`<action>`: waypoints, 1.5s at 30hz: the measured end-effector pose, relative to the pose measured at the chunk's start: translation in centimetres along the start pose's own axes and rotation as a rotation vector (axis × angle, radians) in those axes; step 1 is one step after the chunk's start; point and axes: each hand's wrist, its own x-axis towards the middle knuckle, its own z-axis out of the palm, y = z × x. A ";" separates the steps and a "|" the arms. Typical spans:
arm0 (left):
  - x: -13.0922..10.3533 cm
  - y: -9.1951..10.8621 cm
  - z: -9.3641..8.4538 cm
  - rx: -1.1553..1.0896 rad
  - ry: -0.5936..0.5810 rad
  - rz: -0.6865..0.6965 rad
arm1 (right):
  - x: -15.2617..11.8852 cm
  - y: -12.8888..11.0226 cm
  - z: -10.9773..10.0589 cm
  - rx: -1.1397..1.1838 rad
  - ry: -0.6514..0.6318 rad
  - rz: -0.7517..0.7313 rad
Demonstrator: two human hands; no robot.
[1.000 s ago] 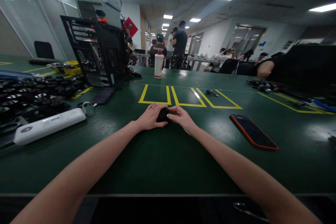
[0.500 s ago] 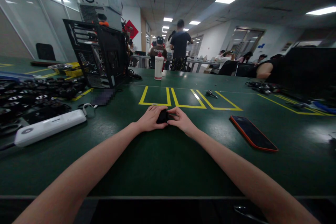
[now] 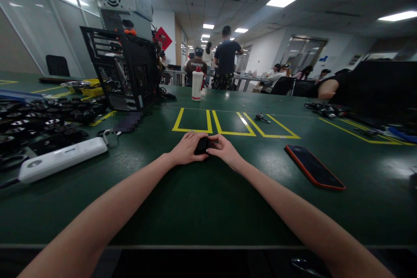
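A small black object sits between my two hands, low over the green table. My left hand is wrapped round its left side, thumb at the near edge and fingers over the far side. From the right, the fingertips of my right hand meet its right side, thumb and fingers closed in a pinch. Just beyond my hands are yellow tape outlines, and a small dark metallic part lies in the rightmost one.
An orange-edged phone lies at the right. At the left are a white power strip, a pile of black parts and an open computer case. A white cup stands farther back. People sit and stand in the background.
My hands stay around the black object almost unchanged. The view has shifted very slightly, and the standing person in the background has moved a little to the right.
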 end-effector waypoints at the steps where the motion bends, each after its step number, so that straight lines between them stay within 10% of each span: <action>1: 0.0 0.0 0.0 0.001 0.002 -0.003 | -0.1 0.0 0.1 0.007 -0.002 -0.006; 45: 0.0 0.0 -0.1 -0.004 -0.003 -0.015 | 0.1 0.1 0.4 -0.093 0.092 -0.104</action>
